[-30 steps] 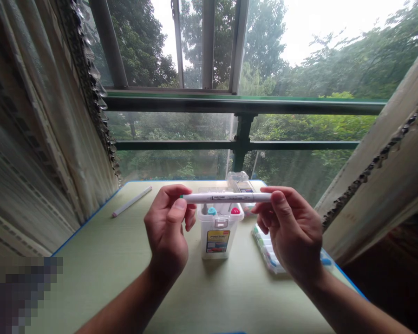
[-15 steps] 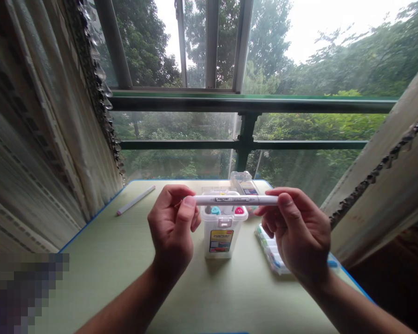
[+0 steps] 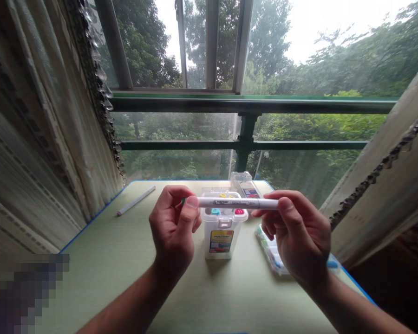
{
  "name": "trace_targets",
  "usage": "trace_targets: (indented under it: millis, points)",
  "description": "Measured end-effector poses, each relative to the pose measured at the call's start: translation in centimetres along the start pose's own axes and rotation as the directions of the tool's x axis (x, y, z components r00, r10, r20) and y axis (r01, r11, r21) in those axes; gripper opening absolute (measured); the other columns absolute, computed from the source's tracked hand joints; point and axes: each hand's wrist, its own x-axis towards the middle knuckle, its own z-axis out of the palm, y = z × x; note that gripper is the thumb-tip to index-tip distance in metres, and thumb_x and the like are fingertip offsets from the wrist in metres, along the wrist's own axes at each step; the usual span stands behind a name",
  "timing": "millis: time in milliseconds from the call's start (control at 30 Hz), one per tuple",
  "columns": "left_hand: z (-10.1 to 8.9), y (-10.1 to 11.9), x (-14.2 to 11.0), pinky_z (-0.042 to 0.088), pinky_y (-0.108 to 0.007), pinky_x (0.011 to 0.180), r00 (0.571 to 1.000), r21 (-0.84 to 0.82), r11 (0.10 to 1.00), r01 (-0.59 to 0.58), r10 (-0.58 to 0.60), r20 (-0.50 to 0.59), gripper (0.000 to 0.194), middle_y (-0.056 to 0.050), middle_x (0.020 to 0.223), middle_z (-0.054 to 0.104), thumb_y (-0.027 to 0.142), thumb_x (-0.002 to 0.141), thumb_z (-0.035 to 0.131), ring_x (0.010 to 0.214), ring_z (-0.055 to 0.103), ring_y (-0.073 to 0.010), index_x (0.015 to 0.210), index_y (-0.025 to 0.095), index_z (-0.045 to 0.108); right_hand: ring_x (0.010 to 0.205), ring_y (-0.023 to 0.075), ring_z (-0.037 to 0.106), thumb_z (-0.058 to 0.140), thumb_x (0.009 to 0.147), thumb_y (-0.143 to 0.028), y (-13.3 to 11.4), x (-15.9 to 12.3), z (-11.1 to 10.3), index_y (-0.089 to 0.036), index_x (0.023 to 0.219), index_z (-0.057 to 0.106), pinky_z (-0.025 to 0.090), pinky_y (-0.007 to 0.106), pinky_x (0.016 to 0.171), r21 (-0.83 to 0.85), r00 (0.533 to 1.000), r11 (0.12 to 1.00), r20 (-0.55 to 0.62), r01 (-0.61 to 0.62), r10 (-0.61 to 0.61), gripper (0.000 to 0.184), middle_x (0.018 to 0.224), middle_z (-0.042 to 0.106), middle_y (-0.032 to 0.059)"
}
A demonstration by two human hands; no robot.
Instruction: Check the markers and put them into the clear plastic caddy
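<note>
A white marker [image 3: 237, 203] with dark lettering is held level between both hands, in front of and above a clear plastic box. My left hand [image 3: 174, 222] pinches one end, where a bit of green shows by the fingertips. The other end is pinched by my right hand [image 3: 299, 227]. Below the marker stands the open clear marker box [image 3: 218, 264] with a yellow label. Marker ends in teal, red and yellow show inside its mouth.
A white marker [image 3: 135, 201] lies at the table's left. Behind the box stands a second clear container [image 3: 242, 178]. A flat clear case of markers [image 3: 268, 246] lies at the right, partly behind my right hand. Curtains flank the table [image 3: 101, 260], and a green railing [image 3: 195, 103] crosses the window.
Both hands keep their pinch on the marker. The view has shifted slightly, so the hands and table things appear further right. The marker sits a touch lower, with its green end peeking out again.
</note>
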Motion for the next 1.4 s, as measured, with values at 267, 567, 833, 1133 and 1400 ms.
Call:
trace_targets:
  millis: [267,567,833,1133,1400]
  points:
    - [0.4,0.43,0.08,0.035,-0.016,0.042,0.999,-0.026,0.999,0.029,-0.029,-0.022,0.017,0.007,0.057,0.045,0.03,0.093,0.071,0.046,0.041,-0.0067,0.085,0.019,0.061,0.045,0.0088,0.05,0.063,0.101,-0.034,-0.15,-0.05,0.05,-0.02,0.097,0.074,0.036,0.02,0.039,-0.017,1.0,1.0,0.01,0.02,-0.02,0.018,0.067,0.071,0.0018]
    - [0.28,0.33,-0.03,0.036,-0.017,0.043,1.0,-0.038,0.999,0.029,-0.029,-0.009,0.018,0.006,0.056,0.044,0.032,0.096,0.066,0.047,0.041,-0.0074,0.084,0.019,0.063,0.045,0.0087,0.051,0.062,0.101,-0.032,0.0,-0.14,0.05,-0.02,0.099,0.074,0.036,0.02,0.039,-0.041,1.0,0.999,0.009,0.022,-0.022,0.017,0.068,0.07,0.0014]
    - [0.43,0.42,-0.03,0.035,-0.016,0.041,0.999,-0.043,0.999,0.034,-0.035,-0.013,0.015,0.007,0.059,0.042,0.029,0.093,0.068,0.046,0.039,-0.0061,0.084,0.019,0.062,0.045,0.0087,0.051,0.063,0.099,-0.03,0.13,-0.07,0.21,-0.022,0.099,0.073,0.036,0.02,0.038,-0.003,0.999,1.0,-0.039,-0.009,0.009,0.013,0.068,0.064,-0.0006]
    - [0.14,0.27,0.09,0.036,-0.018,0.043,0.999,-0.041,0.999,0.034,-0.035,-0.017,0.004,0.005,0.063,0.045,0.022,0.087,0.065,0.047,0.04,-0.0066,0.085,0.019,0.065,0.046,0.0083,0.051,0.063,0.097,-0.025,0.2,-0.03,0.02,-0.021,0.101,0.073,0.037,0.02,0.041,0.036,0.999,0.999,-0.026,-0.028,0.029,0.012,0.064,0.059,-0.0034]
    - [0.08,0.29,0.11,0.037,-0.019,0.044,1.0,-0.043,0.999,0.018,-0.018,-0.012,0.004,0.004,0.066,0.048,0.022,0.087,0.064,0.049,0.042,-0.0067,0.086,0.018,0.066,0.043,0.007,0.046,0.07,0.097,-0.034,0.31,0.39,0.29,-0.02,0.094,0.075,0.036,0.017,0.036,0.108,0.994,0.989,-0.024,-0.103,0.106,0.015,0.056,0.053,-0.0048]
